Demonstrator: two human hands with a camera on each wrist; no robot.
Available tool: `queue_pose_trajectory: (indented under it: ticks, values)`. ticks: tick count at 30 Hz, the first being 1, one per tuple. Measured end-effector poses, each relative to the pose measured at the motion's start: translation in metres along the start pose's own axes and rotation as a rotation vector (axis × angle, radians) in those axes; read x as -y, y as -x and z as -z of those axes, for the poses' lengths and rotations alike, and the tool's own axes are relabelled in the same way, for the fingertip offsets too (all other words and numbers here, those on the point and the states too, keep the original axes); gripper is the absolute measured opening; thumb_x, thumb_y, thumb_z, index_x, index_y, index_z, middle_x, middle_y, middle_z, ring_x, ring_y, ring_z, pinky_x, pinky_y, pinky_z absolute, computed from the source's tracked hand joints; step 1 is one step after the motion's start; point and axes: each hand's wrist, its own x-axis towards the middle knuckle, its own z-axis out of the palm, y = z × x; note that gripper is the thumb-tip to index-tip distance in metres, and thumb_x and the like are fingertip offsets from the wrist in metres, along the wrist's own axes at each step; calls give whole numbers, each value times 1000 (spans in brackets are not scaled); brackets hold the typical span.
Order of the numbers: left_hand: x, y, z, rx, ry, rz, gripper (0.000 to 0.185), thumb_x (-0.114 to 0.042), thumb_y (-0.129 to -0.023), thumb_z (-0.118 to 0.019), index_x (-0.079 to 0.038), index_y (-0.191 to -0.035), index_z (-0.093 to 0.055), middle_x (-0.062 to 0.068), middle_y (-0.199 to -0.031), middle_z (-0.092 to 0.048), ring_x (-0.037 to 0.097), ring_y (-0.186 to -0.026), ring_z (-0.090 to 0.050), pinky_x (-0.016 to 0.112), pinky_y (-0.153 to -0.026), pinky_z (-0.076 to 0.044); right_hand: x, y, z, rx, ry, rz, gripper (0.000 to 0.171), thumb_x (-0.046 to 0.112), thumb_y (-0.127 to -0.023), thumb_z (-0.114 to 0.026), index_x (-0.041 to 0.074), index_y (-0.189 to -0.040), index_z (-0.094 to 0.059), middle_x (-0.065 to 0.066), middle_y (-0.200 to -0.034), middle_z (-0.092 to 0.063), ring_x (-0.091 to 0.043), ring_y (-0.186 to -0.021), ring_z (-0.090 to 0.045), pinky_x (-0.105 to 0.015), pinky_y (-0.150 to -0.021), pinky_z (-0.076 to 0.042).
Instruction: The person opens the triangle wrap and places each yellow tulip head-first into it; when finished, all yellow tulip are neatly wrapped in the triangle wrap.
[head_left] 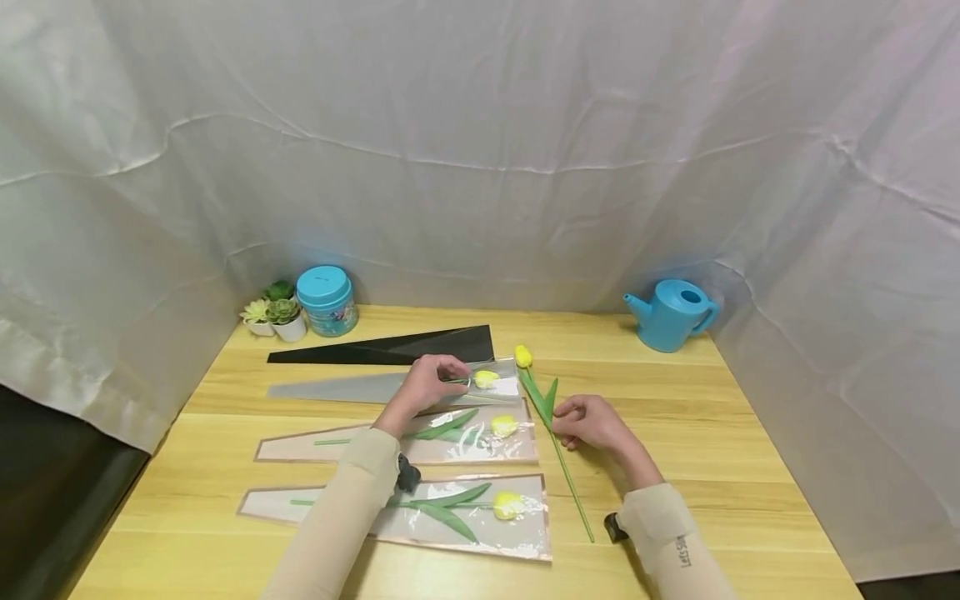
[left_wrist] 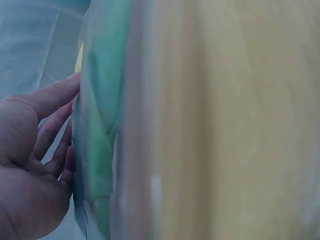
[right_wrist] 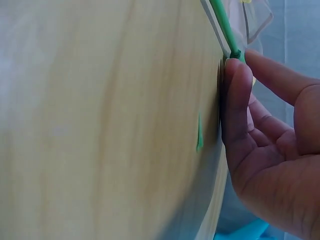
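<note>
Tulip stem (head_left: 566,475) in R grip (head_left: 592,423)

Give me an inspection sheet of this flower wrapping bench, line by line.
Surface: wooden table, light grain.
Job's things: loose yellow tulip lying bare on the wood; grey sleeve with a tulip head at its mouth; two clear sleeves each holding a tulip; black sleeve with no flower in it.
Clutter: blue jar, small succulent pots, blue watering can, all at the back edge.
Hands: left hand pinches the grey sleeve's mouth; right hand pinches the loose tulip's stem.
Cables: nothing seen.
Surroundings: white cloth backdrop on three sides.
</note>
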Motion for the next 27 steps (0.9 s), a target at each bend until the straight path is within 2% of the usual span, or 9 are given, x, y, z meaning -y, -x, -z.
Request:
queue_pose_trajectory:
  ticks: [8,14,23,27]
  values:
    - [3,-5,0,20,14,-20,25,-11,-85,-86,-13,-110,-80,1,-106,-76,17,-98,-67,37,-88,-55,0,-4,-3,-27,38,-15,33,0,-85,-81,-9,-111,-64,-14,-81,-70,-18,-62,-67,-35,-62,-59]
    - [1,-9,2,40,4,-25,28,-12,-82,-89,-13,-109,-80,1,-105,-77,16,-96,-67,35,-89,-55,3,-5,-4,-45,47,-78,26,-4,-84,-78,-7,-106,-64,-14,-80,-73,-18,-62,-68,-33,-61,-58]
    - [3,-8,6,77,16,-55,30,-13,-84,-88,-13,-112,-79,1,-106,-78,19,-99,-70,39,-92,-57,0,-6,1,-95,57,-108,19,-5,-83,-77,-6,-99,-67,-12,-78,-72,-16,-60,-67,-30,-60,-58]
    - [3,-7,6,72,11,-49,28,-14,-84,-87,-16,-111,-79,0,-105,-78,17,-98,-69,39,-90,-57,-2,-4,3,-126,52,-124,16,-4,-85,-75,-6,-99,-68,-13,-80,-71,-17,-61,-67,-31,-61,-59]
